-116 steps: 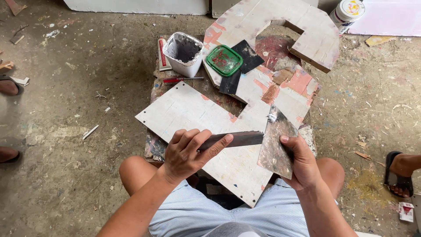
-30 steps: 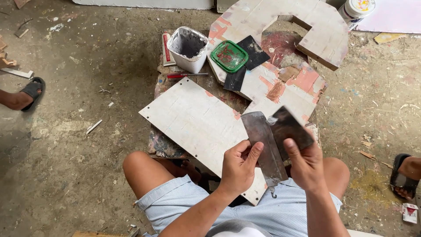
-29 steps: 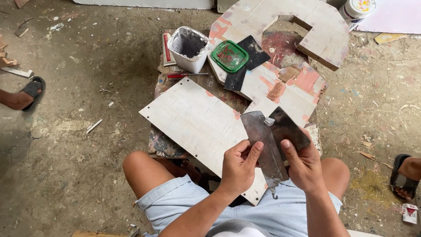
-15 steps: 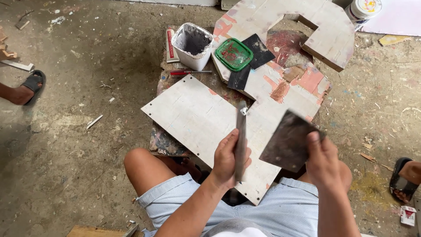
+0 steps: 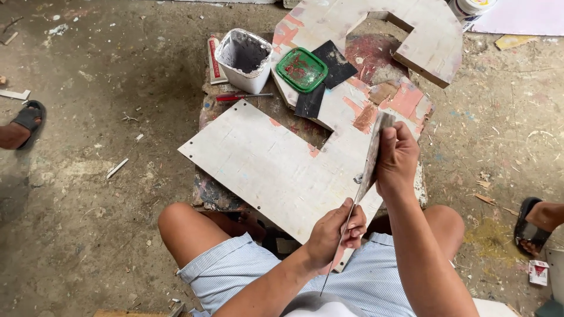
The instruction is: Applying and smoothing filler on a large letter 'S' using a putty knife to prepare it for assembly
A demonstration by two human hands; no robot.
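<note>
Blades: two thin metal scrapers held edge-on above the cut board; the right hand has the upper scraper, the left hand the lower scraper, the two meeting near the board's near edge.
Fingers: both hands' fingers are closed, each gripping its own scraper.
Board: a pale, shaped board lies on a low, paint-stained bench over the person's knees, patched with reddish filler at the far end.
Doing it well: it seems best to keep one blade steady and draw the other along it flat and lightly, with fingertips off the edges.
Nearby: a white tub, a green lid smeared red, dark abrasive sheets, a red-handled tool and a tube sit at the far side.
In the way: nothing lies between the hands; other people's sandalled feet stand well apart on the littered floor.
</note>
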